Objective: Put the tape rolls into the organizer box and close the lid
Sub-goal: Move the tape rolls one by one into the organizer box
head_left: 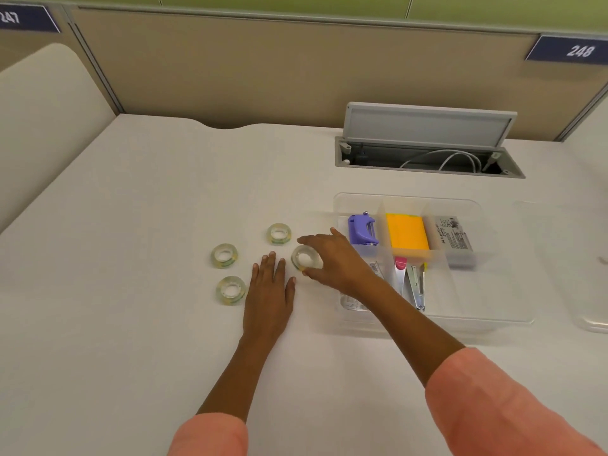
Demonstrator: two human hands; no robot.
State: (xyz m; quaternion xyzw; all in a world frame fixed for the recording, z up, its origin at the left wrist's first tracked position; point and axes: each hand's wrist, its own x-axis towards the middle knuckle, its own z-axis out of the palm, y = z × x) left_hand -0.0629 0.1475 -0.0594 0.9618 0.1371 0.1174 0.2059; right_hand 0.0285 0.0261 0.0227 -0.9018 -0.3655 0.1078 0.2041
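Several clear tape rolls lie on the white desk: one at the far side, one to the left, one nearer me. A further roll sits between the thumb and fingers of my right hand, which curls around it. My left hand rests flat on the desk, palm down, just right of the nearest roll. The clear organizer box stands open to the right, with divided compartments. Its clear lid lies at the right edge.
Inside the box are a purple hole punch, orange sticky notes, a grey staple box and metal tools. An open cable hatch with a raised flap sits behind the box. A partition wall runs along the back.
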